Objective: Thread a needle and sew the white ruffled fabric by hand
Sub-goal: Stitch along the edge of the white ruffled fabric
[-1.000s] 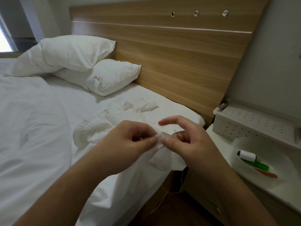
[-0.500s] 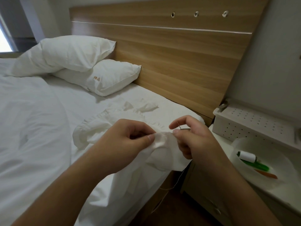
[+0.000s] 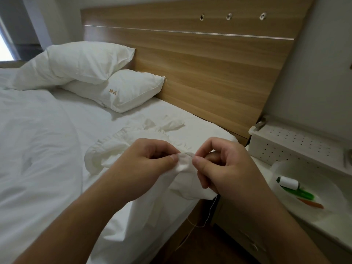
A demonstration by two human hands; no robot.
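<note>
At the bed's (image 3: 47, 149) near edge, just in front of the headboard (image 3: 209, 63), both hands meet over the white ruffled fabric (image 3: 118, 149). Left hand (image 3: 150, 164) pinches a fold of the fabric btwn thumb and curled fingers; thumb tip sits right at the bunched seam. Right hand (image 3: 224, 168) is curled too, thumb and forefinger pinched tight at the same seam, touching the fabric, just beside the left thumb. Needle itself too small to make out, so can't tell if it's in that pinch. The fabric spreads from the hands back toward the headboard, its ruffled edge lying on the sheet, w/ a loose flap hanging over the bed's side under the right hand. A thin thread (image 3: 209, 212) drops from below the right hand, loops down beside the bed frame.

Two white pillows (image 3: 91, 61) are stacked against the headboard, far side from the hands; the lower one has small gold lettering. On the nightstand (image 3: 323, 231) next to the headboard's near end: a white perforated box (image 3: 297, 143) and a clear bowl (image 3: 282, 168) holding a white thread spool (image 3: 288, 182), a green item (image 3: 299, 193) and an orange item (image 3: 312, 203).
</note>
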